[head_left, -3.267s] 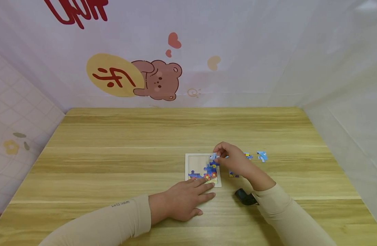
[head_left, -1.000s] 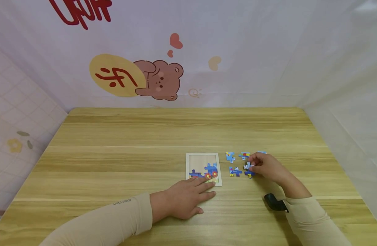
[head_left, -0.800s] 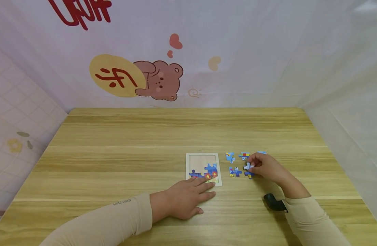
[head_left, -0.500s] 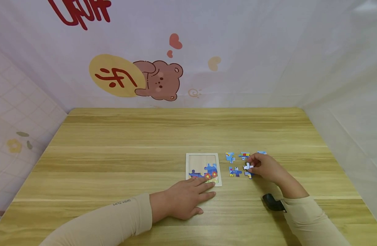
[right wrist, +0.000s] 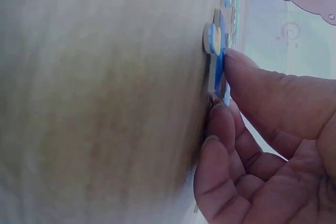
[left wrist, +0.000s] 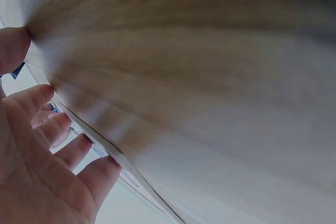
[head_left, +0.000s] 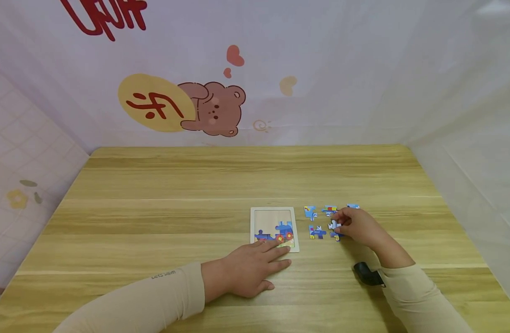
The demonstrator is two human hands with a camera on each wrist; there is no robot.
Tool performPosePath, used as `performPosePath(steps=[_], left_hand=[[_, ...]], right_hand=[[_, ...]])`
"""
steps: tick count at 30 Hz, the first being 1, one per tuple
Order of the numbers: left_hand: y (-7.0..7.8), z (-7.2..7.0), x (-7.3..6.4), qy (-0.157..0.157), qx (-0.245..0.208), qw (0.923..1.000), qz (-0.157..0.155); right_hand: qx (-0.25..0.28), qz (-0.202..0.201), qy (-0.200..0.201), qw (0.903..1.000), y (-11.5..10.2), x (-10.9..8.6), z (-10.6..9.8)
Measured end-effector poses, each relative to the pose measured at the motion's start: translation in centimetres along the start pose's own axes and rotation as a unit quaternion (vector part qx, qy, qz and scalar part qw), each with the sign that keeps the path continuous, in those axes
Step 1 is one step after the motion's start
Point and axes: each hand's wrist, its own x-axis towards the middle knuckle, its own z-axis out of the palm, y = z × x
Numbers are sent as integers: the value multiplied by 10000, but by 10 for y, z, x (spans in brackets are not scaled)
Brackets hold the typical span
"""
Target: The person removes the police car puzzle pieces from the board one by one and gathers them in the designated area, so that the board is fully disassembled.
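Note:
My left hand [head_left: 255,269] lies flat, fingers spread, across the near edge of a small jigsaw board [head_left: 252,221] with a pale frame. Its fingertips touch the frame in the left wrist view. Joined blue and red pieces [head_left: 285,229] fill the near and right part of the board; bare wood shows farther back. To the right, my right hand [head_left: 361,229] pinches a blue and white jigsaw piece [head_left: 334,227] between thumb and fingers. In the right wrist view this piece [right wrist: 219,72] is close over the table, the thumb on its printed face.
Several loose jigsaw pieces lie around the right hand: one blue and yellow piece [head_left: 317,232] to its left, a light blue piece [head_left: 310,212] and a multicoloured piece [head_left: 330,210] behind, another piece [head_left: 353,206] partly hidden. A black wrist device [head_left: 368,274] sits at the right sleeve.
My right hand has moved from the board's right side back to the loose pieces, where it holds a jigsaw piece low. Over the last second it barely shifts. My left hand has stayed put.

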Motion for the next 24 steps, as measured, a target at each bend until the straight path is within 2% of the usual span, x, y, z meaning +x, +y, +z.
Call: performPosePath(steps=[12,19,24], left_hand=[[0,-2,0,-2,-68,10000,-16],[1,-1,0,16,-80,10000,-12],[0,-1,0,-7,-119,9999,-20]], right_hand=[[-47,80,-8,10000,-4,-1,-1],[37,153,211,9997,-10,-3,-4],[131,49,324,9994,-17,-2,-2]])
